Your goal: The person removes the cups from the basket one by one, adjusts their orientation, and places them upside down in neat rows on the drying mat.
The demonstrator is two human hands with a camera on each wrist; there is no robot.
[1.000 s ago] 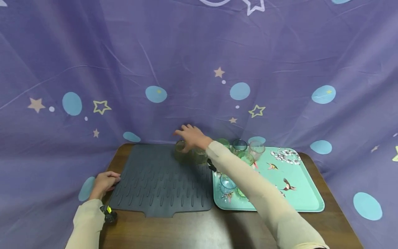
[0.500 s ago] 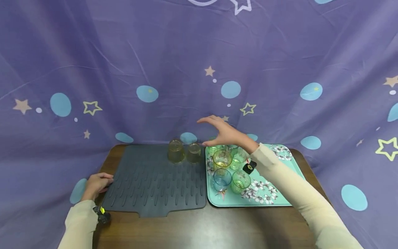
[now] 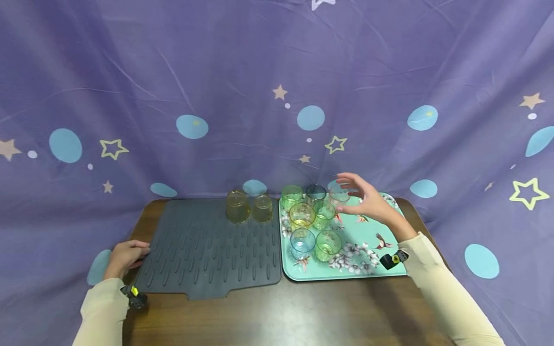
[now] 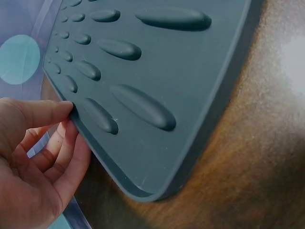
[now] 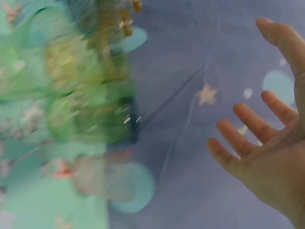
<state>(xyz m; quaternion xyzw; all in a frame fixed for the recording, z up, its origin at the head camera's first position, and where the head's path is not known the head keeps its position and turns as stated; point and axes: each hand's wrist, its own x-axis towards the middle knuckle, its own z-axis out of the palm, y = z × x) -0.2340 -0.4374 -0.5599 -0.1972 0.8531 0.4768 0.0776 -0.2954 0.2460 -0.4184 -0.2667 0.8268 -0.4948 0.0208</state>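
Note:
My left hand [image 3: 125, 257] pinches the left edge of a dark grey drying mat [image 3: 186, 235]; in the left wrist view, thumb and fingertips meet at the mat's raised rim [image 4: 101, 160]. Two amber glasses [image 3: 237, 207] stand upside down at the mat's back right. My right hand [image 3: 369, 202] hovers over the mint tray [image 3: 391, 276], thumb and fingers spread and holding nothing. Nearest to it are a pale pink glass [image 3: 339, 193] and a green glass [image 3: 324, 215]. The right wrist view shows the hand [image 5: 267, 152] apart from the blurred glasses.
Several more upright glasses crowd the tray's left side: a yellow glass [image 3: 302, 216], a blue glass [image 3: 302, 243], a dark blue glass [image 3: 316, 192] and green ones. The wooden table [image 3: 259, 322] shows in front. A purple curtain [image 3: 242, 72] hangs right behind.
My right hand has left the amber glasses on the mat and moved right, over the tray. The left hand keeps its place at the mat's edge. The head view has turned slightly right.

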